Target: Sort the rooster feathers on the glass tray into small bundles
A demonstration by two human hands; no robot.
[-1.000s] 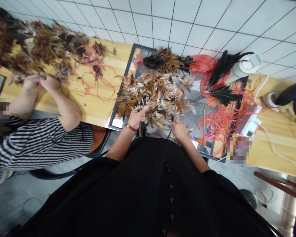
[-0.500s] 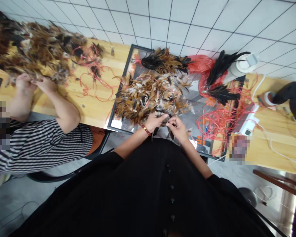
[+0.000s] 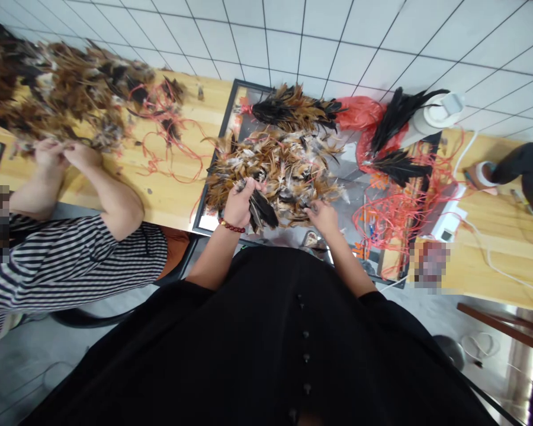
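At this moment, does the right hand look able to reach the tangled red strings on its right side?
Likely yes: the right hand is at the near edge of the feather pile, the red strings lie to its right, and nothing tall stands between.

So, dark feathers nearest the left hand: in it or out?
In: the left hand grips the dark feathers at one end, tips jutting out.

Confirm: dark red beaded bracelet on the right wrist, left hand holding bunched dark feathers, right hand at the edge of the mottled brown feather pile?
No: the bracelet is on the left wrist, per the head view. The left hand does hold dark feathers; the right hand is at the feather pile's edge.
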